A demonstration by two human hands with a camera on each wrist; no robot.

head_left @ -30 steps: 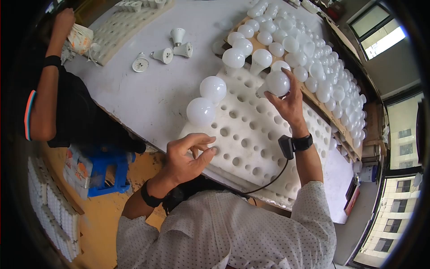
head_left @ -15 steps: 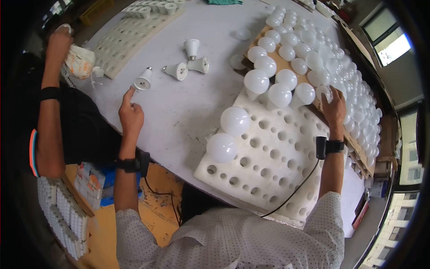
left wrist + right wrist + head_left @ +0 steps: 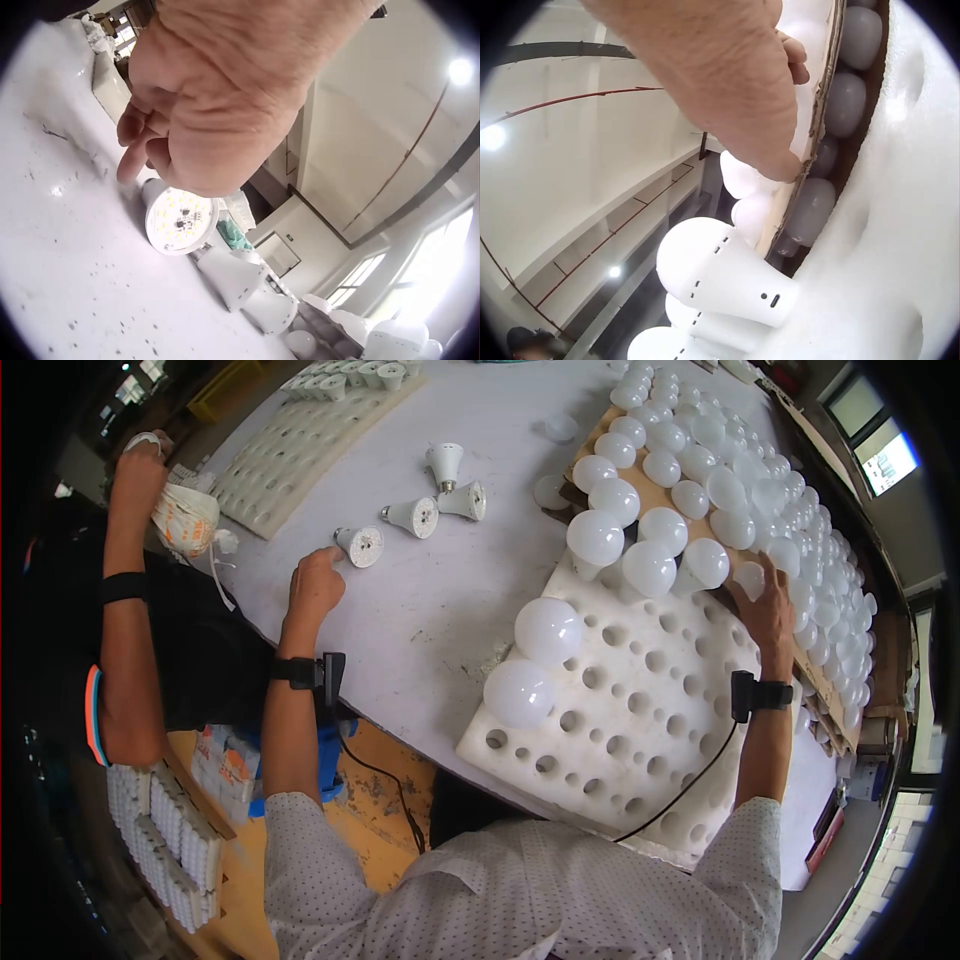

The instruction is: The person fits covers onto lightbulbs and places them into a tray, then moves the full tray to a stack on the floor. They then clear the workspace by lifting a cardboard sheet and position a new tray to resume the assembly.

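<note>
My left hand (image 3: 318, 582) is out on the white table (image 3: 440, 610), fingers curled at the neck of a lying bulb base (image 3: 360, 546). In the left wrist view the hand (image 3: 139, 154) hangs just over that base (image 3: 180, 221), whose LED board faces the camera. My right hand (image 3: 765, 605) reaches over the foam tray (image 3: 640, 730) to the cardboard tray's edge, with its fingers curled round a white dome cover (image 3: 748, 578). In the right wrist view the hand (image 3: 791, 60) curls over the cardboard edge (image 3: 821, 112); a finished bulb (image 3: 720, 277) stands beside it.
Finished bulbs (image 3: 548, 630) stand in several holes of the foam tray. The cardboard tray (image 3: 660, 495) holds many dome covers. Three more bulb bases (image 3: 415, 515) lie on the table. A second foam tray (image 3: 300, 450) lies far left. Another person's hand (image 3: 140, 470) holds a bag (image 3: 185, 520).
My left hand went from the foam tray's front across the table to the bulb base, which has turned and shifted. My right hand set its bulb in the foam and reached the dome covers.
</note>
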